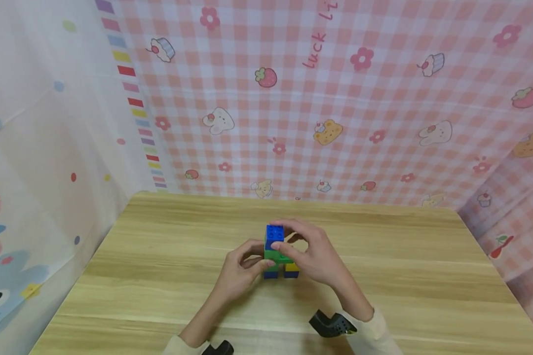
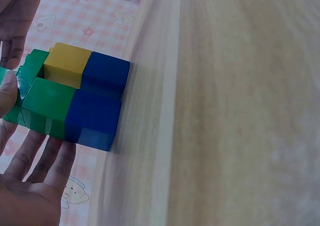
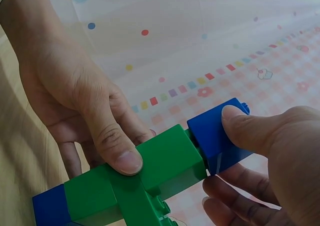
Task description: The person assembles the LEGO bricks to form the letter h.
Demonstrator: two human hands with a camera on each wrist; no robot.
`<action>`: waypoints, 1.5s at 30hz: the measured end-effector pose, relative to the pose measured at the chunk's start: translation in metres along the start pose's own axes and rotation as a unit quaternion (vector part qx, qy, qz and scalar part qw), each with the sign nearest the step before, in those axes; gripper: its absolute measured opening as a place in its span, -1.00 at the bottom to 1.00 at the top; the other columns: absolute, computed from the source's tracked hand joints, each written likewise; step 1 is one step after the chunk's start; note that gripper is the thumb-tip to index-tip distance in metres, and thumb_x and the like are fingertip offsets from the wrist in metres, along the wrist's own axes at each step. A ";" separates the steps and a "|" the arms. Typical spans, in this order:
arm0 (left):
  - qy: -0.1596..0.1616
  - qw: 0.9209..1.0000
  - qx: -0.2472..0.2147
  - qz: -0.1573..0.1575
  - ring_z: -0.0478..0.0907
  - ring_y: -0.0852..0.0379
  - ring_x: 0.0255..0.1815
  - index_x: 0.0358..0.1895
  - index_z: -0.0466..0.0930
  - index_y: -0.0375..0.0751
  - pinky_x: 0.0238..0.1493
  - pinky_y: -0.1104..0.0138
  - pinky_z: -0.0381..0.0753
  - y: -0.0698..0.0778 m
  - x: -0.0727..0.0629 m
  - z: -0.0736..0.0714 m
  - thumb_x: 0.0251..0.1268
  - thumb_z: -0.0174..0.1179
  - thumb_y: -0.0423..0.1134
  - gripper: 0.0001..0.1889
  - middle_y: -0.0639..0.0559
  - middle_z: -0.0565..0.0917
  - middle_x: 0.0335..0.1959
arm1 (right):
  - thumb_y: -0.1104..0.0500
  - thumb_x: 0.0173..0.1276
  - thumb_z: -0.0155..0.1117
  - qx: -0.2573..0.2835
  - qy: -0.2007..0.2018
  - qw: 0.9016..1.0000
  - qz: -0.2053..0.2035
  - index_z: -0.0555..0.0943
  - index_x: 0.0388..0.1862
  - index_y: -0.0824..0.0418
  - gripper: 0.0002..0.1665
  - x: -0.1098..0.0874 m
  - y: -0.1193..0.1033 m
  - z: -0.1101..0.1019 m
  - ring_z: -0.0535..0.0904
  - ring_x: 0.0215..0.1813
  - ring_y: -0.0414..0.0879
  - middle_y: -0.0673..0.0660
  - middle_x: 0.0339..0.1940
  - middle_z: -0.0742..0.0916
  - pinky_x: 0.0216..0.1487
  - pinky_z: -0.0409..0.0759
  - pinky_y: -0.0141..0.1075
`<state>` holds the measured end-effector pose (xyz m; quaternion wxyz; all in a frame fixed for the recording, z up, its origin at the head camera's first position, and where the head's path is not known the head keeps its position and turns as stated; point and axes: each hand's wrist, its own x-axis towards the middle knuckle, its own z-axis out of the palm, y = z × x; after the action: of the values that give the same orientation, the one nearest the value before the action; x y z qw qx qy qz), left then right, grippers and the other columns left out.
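A small structure of toy building bricks stands at the middle of the table, gripped by both hands. My left hand (image 1: 239, 272) holds its green bricks (image 3: 172, 153), thumb on the near side and fingers behind. At the top is a blue brick (image 1: 274, 232), which my right hand (image 1: 318, 255) pinches between thumb and fingers. A narrow gap shows between that blue brick and the green one beneath, in the right wrist view. Below, one leg has a green brick (image 2: 50, 103) over a blue brick (image 2: 94, 118); the other has a yellow brick (image 2: 67, 63) over a blue brick (image 2: 106, 72).
The wooden table (image 1: 160, 246) extends around the bricks on all sides. A pink checked cloth (image 1: 293, 98) hangs behind its far edge, and a white patterned cloth (image 1: 40, 123) hangs at the left. Black wrist devices (image 1: 332, 324) are on both forearms.
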<state>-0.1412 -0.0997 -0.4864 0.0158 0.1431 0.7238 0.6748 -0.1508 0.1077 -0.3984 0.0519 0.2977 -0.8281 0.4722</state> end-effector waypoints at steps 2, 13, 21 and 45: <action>0.001 1.000 0.001 0.000 0.65 0.05 0.17 0.08 0.67 0.10 0.27 0.30 0.66 0.000 0.000 0.000 0.31 0.42 -0.19 -0.69 0.04 0.70 0.07 | 0.11 0.45 0.37 -0.003 -0.001 1.000 -0.003 0.62 0.30 0.04 -0.54 0.000 0.000 0.000 0.69 0.02 -0.04 0.02 0.04 0.76 0.03 0.74 -0.28; 0.000 1.000 0.000 -0.007 0.64 0.06 0.17 0.09 0.67 0.10 0.27 0.30 0.66 0.001 0.000 0.001 0.31 0.41 -0.23 -0.69 0.03 0.70 0.07 | 0.12 0.45 0.36 -0.004 -0.004 1.000 -0.013 0.61 0.31 0.10 -0.54 0.000 -0.001 -0.001 0.70 0.00 -0.04 0.05 0.05 0.75 0.02 0.75 -0.28; 0.000 1.000 -0.003 -0.002 0.64 0.05 0.18 0.09 0.67 0.09 0.28 0.30 0.65 0.001 0.000 0.000 0.31 0.41 -0.22 -0.68 0.03 0.70 0.08 | 0.10 0.45 0.37 -0.019 0.002 1.000 -0.014 0.61 0.30 0.09 -0.54 0.001 -0.003 0.001 0.69 -0.01 -0.04 0.04 -0.03 0.76 0.01 0.77 -0.15; -0.001 1.000 -0.001 0.006 0.65 0.04 0.16 0.11 0.66 0.09 0.26 0.29 0.67 -0.001 0.000 0.001 0.31 0.41 -0.23 -0.67 0.03 0.70 0.09 | 0.09 0.46 0.36 -0.031 0.002 0.999 -0.019 0.61 0.30 0.08 -0.54 0.000 -0.001 0.001 0.68 0.00 -0.15 0.03 -0.05 0.76 0.03 0.76 -0.17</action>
<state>-0.1409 -0.0991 -0.4876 0.0122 0.1483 0.7225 0.6752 -0.1501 0.1068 -0.3984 0.0716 0.3110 -0.8365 0.4455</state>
